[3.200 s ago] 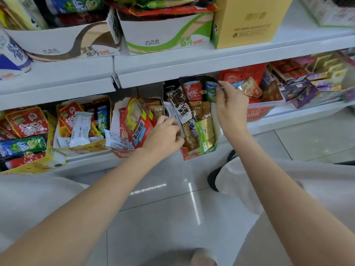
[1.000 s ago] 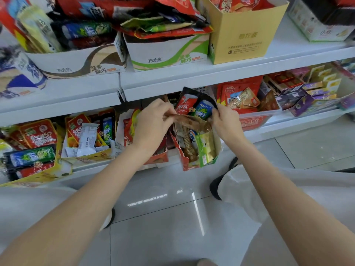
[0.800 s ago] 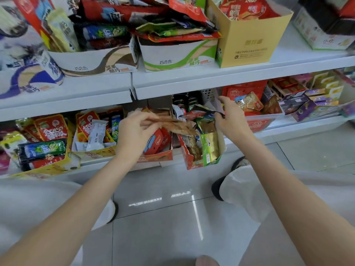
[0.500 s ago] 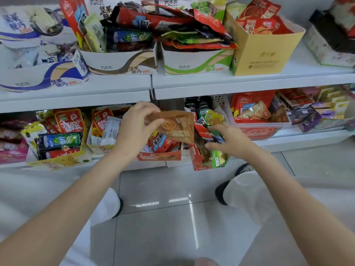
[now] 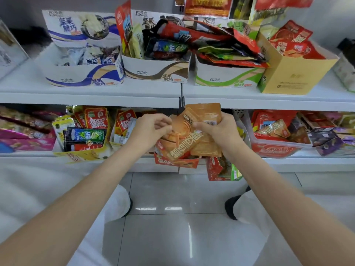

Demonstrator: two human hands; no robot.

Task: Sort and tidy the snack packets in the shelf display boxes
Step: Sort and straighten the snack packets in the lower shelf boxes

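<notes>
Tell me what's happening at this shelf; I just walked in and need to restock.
A person is sorting snacks at the lower shelf. Both hands hold a bunch of orange snack packets in front of it: the left hand pinches their left edge, the right hand grips the right side. The display boxes are crowded with mixed packets.

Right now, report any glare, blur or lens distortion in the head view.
Head view: ceiling-light glare streaks the floor tiles; wide-angle distortion bows the upper shelf edge; edges are soft, while the orange packets gripped by the left hand and right hand stay legible.
</notes>
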